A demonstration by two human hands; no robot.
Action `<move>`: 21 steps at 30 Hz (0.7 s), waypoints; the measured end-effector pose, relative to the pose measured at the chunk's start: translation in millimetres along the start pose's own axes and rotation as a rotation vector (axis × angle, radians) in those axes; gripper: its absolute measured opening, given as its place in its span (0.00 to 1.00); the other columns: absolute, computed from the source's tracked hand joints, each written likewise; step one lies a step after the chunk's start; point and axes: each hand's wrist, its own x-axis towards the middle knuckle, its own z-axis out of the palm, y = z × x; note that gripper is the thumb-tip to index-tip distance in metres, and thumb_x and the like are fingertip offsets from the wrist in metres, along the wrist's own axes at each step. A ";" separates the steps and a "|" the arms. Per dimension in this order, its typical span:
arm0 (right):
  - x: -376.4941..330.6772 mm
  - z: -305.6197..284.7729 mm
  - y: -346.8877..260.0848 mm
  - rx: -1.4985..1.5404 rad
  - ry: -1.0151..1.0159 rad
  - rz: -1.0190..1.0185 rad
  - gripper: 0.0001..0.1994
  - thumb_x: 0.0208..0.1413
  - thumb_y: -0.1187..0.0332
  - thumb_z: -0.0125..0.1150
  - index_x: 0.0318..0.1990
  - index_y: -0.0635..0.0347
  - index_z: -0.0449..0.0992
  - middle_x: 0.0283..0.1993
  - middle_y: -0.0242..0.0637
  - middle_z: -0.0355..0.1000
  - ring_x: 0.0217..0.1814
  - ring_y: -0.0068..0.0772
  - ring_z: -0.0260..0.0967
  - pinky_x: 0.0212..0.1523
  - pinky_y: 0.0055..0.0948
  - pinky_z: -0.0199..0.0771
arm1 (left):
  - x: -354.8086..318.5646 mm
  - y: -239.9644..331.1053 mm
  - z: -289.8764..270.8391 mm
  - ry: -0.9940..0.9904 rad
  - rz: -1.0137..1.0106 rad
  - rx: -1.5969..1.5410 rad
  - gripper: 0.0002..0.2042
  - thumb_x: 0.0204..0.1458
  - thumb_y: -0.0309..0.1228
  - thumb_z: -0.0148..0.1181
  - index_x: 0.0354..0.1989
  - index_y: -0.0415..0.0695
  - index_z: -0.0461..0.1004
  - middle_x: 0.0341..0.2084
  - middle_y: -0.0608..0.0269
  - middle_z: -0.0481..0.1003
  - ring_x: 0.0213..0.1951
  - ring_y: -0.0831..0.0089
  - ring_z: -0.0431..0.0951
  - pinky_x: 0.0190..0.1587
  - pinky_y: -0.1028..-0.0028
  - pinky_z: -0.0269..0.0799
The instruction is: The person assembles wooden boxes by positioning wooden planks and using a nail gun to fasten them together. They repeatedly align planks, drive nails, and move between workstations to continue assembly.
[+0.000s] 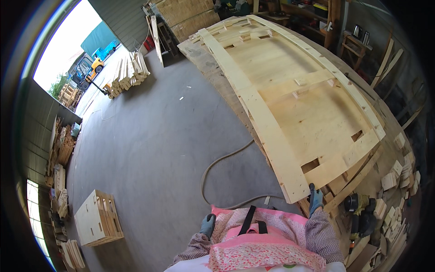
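Note:
A long pale wooden panel [290, 118] lies on a workbench, with boards fixed along its sides and across it. My right hand [316, 199], in a blue-grey glove, is at the panel's near end beside the corner of the left long board [272, 131]. Its thumb shows over the edge, and the other fingers are partly hidden. My left hand [208, 225], gloved alike, hangs low beside my pink patterned apron [267, 235]. Nothing shows in it, and its fingers look loosely apart. Small wood blocks [300, 93] sit on the panel's middle cross board.
Nail guns [357, 204] and loose wood blocks [394, 177] lie at the bench's near right. A hose [206, 177] curves over the floor. Stacked slatted wood [99, 220] stands at left. Farther off are a timber bundle [129, 72] and a forklift [88, 70] by the doorway.

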 end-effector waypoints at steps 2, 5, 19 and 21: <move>8.9 -3.9 7.2 0.029 0.013 -0.051 0.22 0.49 0.52 0.55 0.46 0.57 0.67 0.39 0.29 0.70 0.36 0.24 0.66 0.31 0.25 0.65 | -6.9 -1.8 -0.9 0.002 0.010 -0.102 0.15 0.51 0.36 0.52 0.42 0.39 0.70 0.32 0.64 0.73 0.35 0.75 0.70 0.39 0.76 0.65; 9.3 -8.2 0.6 0.013 -0.006 -0.080 0.16 0.48 0.52 0.56 0.37 0.53 0.71 0.23 0.26 0.67 0.19 0.19 0.61 0.17 0.19 0.58 | -27.0 9.2 16.9 -0.087 0.099 -0.217 0.15 0.52 0.35 0.52 0.43 0.37 0.70 0.35 0.65 0.72 0.38 0.75 0.69 0.42 0.76 0.65; -16.4 -93.0 -4.9 -0.820 0.326 -0.590 0.19 0.50 0.59 0.54 0.47 0.59 0.66 0.47 0.45 0.68 0.48 0.44 0.64 0.47 0.35 0.64 | -117.3 -68.0 -44.0 0.127 -0.385 -0.465 0.24 0.48 0.45 0.53 0.51 0.44 0.64 0.48 0.60 0.67 0.46 0.65 0.69 0.49 0.65 0.59; -20.2 -99.9 -36.5 -1.081 0.370 -0.603 0.19 0.49 0.61 0.55 0.48 0.58 0.67 0.48 0.43 0.67 0.50 0.44 0.62 0.49 0.36 0.62 | -118.9 -67.4 -45.0 0.159 -0.364 -0.533 0.26 0.49 0.46 0.51 0.53 0.44 0.62 0.50 0.58 0.65 0.49 0.63 0.67 0.52 0.63 0.56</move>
